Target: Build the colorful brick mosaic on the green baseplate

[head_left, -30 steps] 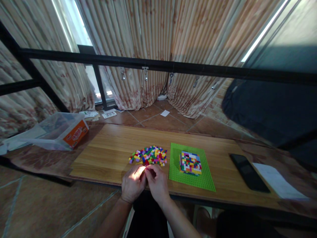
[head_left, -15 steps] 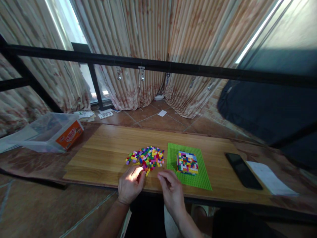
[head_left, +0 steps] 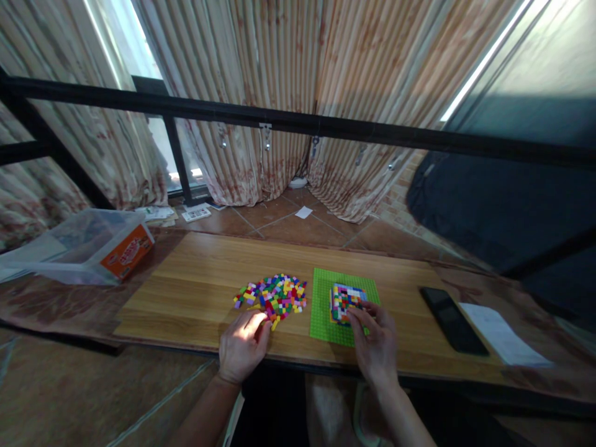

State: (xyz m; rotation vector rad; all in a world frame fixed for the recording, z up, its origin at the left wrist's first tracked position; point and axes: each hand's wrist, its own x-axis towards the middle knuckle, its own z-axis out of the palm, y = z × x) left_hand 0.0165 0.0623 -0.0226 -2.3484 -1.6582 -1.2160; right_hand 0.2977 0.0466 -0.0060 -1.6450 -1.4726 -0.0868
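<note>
A loose pile of small multicoloured toy bricks (head_left: 284, 292) lies on the wooden board. At the pile's near edge rests my left hand (head_left: 243, 344), fingers curled and thumb tip close to the index finger; whatever is between them is too small to make out. To the right, a low square block of multicoloured bricks (head_left: 342, 297) sits on a green studded baseplate (head_left: 321, 323). My right hand (head_left: 378, 341) reaches over the block's near right corner, thumb and fingertips pinched together at its top. Those fingers cover part of the block and hide what they hold.
A black phone (head_left: 454, 320) and a white sheet of paper (head_left: 505, 335) lie on the right. At the far left stands a clear plastic bin (head_left: 69, 248) with an orange label. A dark metal rail (head_left: 288, 121) crosses beyond the wooden board (head_left: 186, 285), before the curtains.
My right hand has moved right and forward, from beside the baseplate's near left edge to the top of the brick block. My left hand has stayed by the pile.
</note>
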